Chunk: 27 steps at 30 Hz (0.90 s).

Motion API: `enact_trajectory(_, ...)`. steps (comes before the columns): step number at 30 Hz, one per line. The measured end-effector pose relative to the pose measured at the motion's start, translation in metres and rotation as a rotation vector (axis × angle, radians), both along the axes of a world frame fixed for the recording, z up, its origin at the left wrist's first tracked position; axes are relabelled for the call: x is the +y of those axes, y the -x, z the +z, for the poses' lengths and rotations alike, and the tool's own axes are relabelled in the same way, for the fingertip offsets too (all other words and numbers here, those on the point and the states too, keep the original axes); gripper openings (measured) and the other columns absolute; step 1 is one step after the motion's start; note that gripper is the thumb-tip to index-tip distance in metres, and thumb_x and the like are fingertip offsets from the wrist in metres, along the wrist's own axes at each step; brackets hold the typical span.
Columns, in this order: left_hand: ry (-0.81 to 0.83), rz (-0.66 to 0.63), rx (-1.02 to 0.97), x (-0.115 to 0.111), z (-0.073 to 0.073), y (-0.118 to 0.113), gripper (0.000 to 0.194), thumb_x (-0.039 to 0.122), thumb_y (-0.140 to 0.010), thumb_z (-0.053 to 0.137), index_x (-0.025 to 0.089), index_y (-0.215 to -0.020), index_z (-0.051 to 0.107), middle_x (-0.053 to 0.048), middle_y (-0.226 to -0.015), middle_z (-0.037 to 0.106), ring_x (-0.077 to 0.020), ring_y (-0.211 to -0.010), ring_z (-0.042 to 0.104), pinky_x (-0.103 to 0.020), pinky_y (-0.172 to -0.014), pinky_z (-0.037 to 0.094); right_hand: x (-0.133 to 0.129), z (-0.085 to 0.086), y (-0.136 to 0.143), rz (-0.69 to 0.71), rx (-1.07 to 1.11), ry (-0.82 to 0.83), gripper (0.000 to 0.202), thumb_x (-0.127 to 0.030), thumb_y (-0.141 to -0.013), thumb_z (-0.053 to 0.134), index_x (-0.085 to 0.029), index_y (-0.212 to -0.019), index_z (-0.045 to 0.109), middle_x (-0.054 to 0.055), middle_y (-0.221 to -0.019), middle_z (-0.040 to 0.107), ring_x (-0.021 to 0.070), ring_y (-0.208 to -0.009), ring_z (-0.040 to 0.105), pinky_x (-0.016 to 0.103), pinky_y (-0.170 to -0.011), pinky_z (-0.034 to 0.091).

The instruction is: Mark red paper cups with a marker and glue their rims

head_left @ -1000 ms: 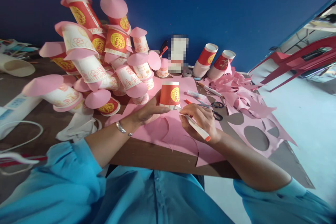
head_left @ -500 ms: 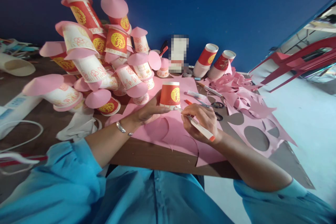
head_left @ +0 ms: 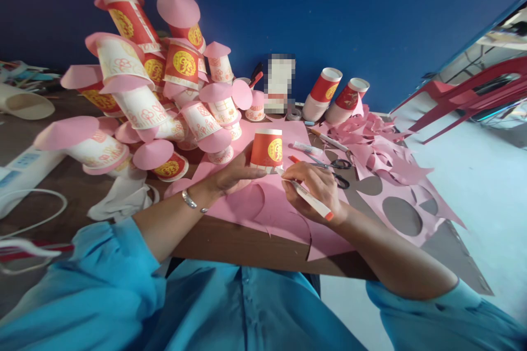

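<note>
Red paper cup (head_left: 267,149) held over pink paper (head_left: 284,214), yellow round emblem on side; lettering too small to read. Two cup stacks (head_left: 323,93) behind, upper cups red, one with similar yellow emblem. Capped cups (head_left: 144,93) crowd table's left side; scissors (head_left: 340,167) and paper scraps (head_left: 379,142) right of cup. Left hand (head_left: 237,173) reaches in, fingers closed round cup's side and lower rim. Right hand (head_left: 315,189) bent, fingers pinching white marker (head_left: 308,199), tip at cup's lower rim.
</note>
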<state>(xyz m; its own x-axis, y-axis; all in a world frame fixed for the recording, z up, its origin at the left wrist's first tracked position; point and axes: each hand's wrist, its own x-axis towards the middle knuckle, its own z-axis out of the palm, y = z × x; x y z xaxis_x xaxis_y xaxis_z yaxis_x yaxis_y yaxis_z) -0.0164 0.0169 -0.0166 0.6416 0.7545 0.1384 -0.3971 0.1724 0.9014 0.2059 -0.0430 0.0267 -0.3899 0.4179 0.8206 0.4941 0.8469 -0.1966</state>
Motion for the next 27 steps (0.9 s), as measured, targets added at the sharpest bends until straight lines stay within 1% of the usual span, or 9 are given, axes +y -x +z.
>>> enact_trajectory(3,0.003,-0.012,-0.021,-0.0003,0.0008,-0.0010,0.074,0.028,-0.083,0.094,0.033,-0.150,0.064,-0.010,-0.136,0.075,-0.0362,-0.134,0.069,-0.060,-0.119,0.053,0.0002,-0.0006,-0.0005,-0.004,0.007,0.005,0.015,-0.011,-0.100,0.062,-0.025,-0.104,0.064,0.000,-0.083,0.077,0.0160,-0.068,0.076,0.027,-0.061,0.060)
enact_trajectory(7,-0.002,-0.023,-0.053,-0.0007,0.0019,-0.0027,0.070,0.029,-0.081,0.096,0.032,-0.145,0.068,-0.010,-0.133,0.076,-0.0364,-0.133,0.070,-0.060,-0.119,0.054,-0.0002,-0.0006,-0.0010,-0.007,0.014,0.019,0.018,-0.009,-0.098,0.062,-0.025,-0.107,0.065,0.000,-0.084,0.077,0.0172,-0.069,0.076,0.028,-0.063,0.061)
enact_trajectory(10,0.007,-0.014,-0.041,-0.0005,0.0018,-0.0030,0.067,0.028,-0.081,0.095,0.033,-0.143,0.069,-0.009,-0.132,0.077,-0.0359,-0.132,0.070,-0.059,-0.118,0.055,-0.0006,-0.0001,-0.0002,-0.022,0.016,0.007,0.018,-0.009,-0.097,0.062,-0.025,-0.106,0.065,-0.001,-0.082,0.076,0.0169,-0.067,0.075,0.028,-0.061,0.060)
enact_trajectory(14,0.013,-0.011,-0.042,0.0000,0.0010,-0.0021,0.068,0.027,-0.081,0.095,0.034,-0.144,0.069,-0.009,-0.136,0.076,-0.0362,-0.133,0.070,-0.059,-0.118,0.054,-0.0009,0.0005,0.0018,-0.045,0.018,-0.010,0.018,-0.008,-0.097,0.061,-0.025,-0.101,0.062,-0.002,-0.078,0.075,0.0155,-0.063,0.074,0.026,-0.056,0.057)
enact_trajectory(17,0.020,-0.017,-0.036,-0.0004,0.0016,-0.0015,0.070,0.028,-0.081,0.095,0.033,-0.145,0.068,-0.009,-0.133,0.077,-0.0349,-0.131,0.071,-0.058,-0.118,0.054,-0.0012,0.0005,0.0027,-0.047,0.017,-0.007,0.018,-0.007,-0.096,0.060,-0.025,-0.100,0.062,-0.002,-0.078,0.075,0.0153,-0.062,0.074,0.026,-0.056,0.057)
enact_trajectory(21,0.026,-0.002,-0.018,-0.0013,0.0035,-0.0016,0.068,0.024,-0.082,0.094,0.033,-0.143,0.068,-0.008,-0.128,0.077,-0.0320,-0.125,0.072,-0.054,-0.114,0.055,-0.0014,-0.0008,0.0033,-0.053,0.020,-0.007,0.019,-0.006,-0.096,0.061,-0.025,-0.100,0.061,-0.003,-0.078,0.075,0.0145,-0.062,0.073,0.026,-0.058,0.057)
enact_trajectory(27,0.013,0.010,-0.015,-0.0013,0.0028,-0.0012,0.065,0.027,-0.080,0.095,0.034,-0.140,0.071,-0.007,-0.126,0.077,-0.0325,-0.123,0.072,-0.054,-0.114,0.055,-0.0018,-0.0010,0.0021,-0.023,0.014,0.000,0.021,-0.005,-0.095,0.060,-0.025,-0.101,0.061,-0.003,-0.079,0.075,0.0145,-0.064,0.073,0.026,-0.061,0.058)
